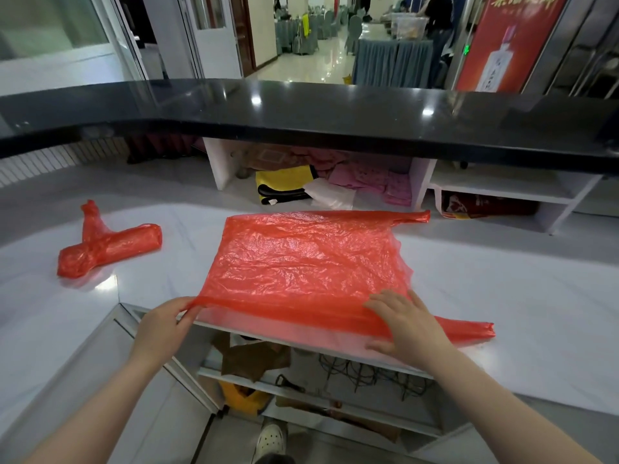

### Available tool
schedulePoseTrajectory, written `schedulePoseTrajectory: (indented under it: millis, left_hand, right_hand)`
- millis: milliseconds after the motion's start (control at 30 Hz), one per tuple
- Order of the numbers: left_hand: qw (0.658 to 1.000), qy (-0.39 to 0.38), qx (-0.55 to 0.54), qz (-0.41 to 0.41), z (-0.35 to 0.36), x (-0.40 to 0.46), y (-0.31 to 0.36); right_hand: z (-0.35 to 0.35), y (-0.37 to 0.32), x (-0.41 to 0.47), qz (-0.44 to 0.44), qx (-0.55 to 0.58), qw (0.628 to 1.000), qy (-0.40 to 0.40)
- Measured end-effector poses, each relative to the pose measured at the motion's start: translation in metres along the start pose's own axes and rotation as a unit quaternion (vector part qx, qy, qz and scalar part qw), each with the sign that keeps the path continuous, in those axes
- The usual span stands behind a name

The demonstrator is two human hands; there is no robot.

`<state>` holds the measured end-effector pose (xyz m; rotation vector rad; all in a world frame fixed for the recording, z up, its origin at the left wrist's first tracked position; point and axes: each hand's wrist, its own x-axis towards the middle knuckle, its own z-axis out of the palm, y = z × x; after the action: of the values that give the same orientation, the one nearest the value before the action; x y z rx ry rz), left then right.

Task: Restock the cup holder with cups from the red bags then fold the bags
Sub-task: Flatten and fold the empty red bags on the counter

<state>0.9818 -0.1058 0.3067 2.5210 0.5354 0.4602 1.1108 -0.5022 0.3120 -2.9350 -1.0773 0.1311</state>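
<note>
Red bag spread flat on the white worktop, near the middle of the view, with the near edge folded over once and hanging a little past the worktop edge. One handle stretched toward 2 o'clock, the other handle lying toward 4 o'clock, just beyond the right hand.

Left hand at 8 o'clock from the bag centre, fingers together and clamped on the near left corner of the bag, corner lifted slightly from the surface. Right hand at 5 o'clock, fingers apart and almost straight, pressed flat on the folded near edge, thumb below on the overhanging plastic.

Second red bag at 9 o'clock, well apart from the first, already rolled into a short bundle and tied with its own handle, end of the handle standing up.

Black glossy counter ledge across the top at 12 o'clock, above the worktop. Under it, open white shelves with a yellow bag and pink cloths. Below the near worktop edge, another shelf with brown paper and dark cables. White shoe on the floor at 6 o'clock. No cups or cup holder to be told in this view.
</note>
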Motion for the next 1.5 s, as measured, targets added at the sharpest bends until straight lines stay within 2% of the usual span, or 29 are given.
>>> schedulePoseTrajectory:
  millis: [67,200,400,567,733,767,800,833,900,933,967,1000,1033,1133,1200,1233,1367,1500]
  left_hand:
    - [1.0,-0.002,-0.008,-0.015,0.0,0.001,0.0]
    - [0.998,-0.013,-0.055,-0.035,0.0,0.005,-0.003]
    - [0.989,0.007,-0.123,-0.077,-0.004,0.012,-0.023]
    - [0.971,0.099,-0.173,-0.131,-0.015,0.02,-0.031]
    - [0.967,0.133,-0.16,-0.148,-0.018,0.025,-0.037]
    - [0.965,0.139,-0.158,-0.155,-0.018,0.026,-0.037]
    - [0.963,0.144,-0.159,-0.163,-0.017,0.027,-0.036]
    - [0.961,0.147,-0.163,-0.17,-0.016,0.028,-0.036]
    - [0.955,0.151,-0.18,-0.181,-0.014,0.031,-0.035]
    - [0.951,0.152,-0.19,-0.189,-0.012,0.032,-0.034]
    - [0.947,0.152,-0.202,-0.2,-0.011,0.033,-0.034]
    - [0.941,0.15,-0.216,-0.214,-0.011,0.034,-0.032]
    - [0.935,0.145,-0.23,-0.229,-0.01,0.035,-0.031]
    - [0.919,0.119,-0.256,-0.275,-0.01,0.036,-0.03]
    - [0.91,0.101,-0.272,-0.297,-0.011,0.037,-0.03]
    - [0.905,0.096,-0.281,-0.304,-0.011,0.037,-0.03]
    - [0.891,0.098,-0.304,-0.322,-0.012,0.036,-0.034]
    - [0.892,0.099,-0.301,-0.322,-0.014,0.035,-0.042]
  right_hand:
    - [0.01,-0.01,0.001,-0.009,-0.017,1.0,0.006]
    - [0.017,-0.009,0.001,0.037,-0.003,0.994,0.101]
    - [0.0,0.017,-0.004,0.156,0.023,0.982,0.102]
    - [-0.017,0.04,-0.012,0.244,0.182,0.945,0.118]
    - [-0.035,0.059,-0.017,0.287,0.357,0.873,0.169]
    - [-0.037,0.063,-0.017,0.289,0.411,0.846,0.181]
    - [-0.038,0.065,-0.018,0.285,0.487,0.802,0.196]
    - [-0.038,0.067,-0.019,0.278,0.58,0.737,0.209]
    - [-0.036,0.067,-0.02,0.247,0.761,0.558,0.219]
    - [-0.033,0.067,-0.019,0.231,0.817,0.482,0.216]
    - [-0.029,0.065,-0.018,0.221,0.845,0.443,0.201]
    - [-0.024,0.061,-0.017,0.211,0.853,0.444,0.176]
    - [-0.017,0.055,-0.015,0.201,0.843,0.475,0.149]
    - [-0.001,0.033,-0.004,0.191,0.763,0.609,0.1]
    - [0.0,0.022,0.009,0.187,0.71,0.674,0.082]
    - [-0.003,0.017,0.017,0.182,0.693,0.694,0.076]
    - [-0.009,0.002,0.049,0.166,0.659,0.728,0.087]
    - [-0.009,-0.005,0.075,0.172,0.647,0.734,0.11]
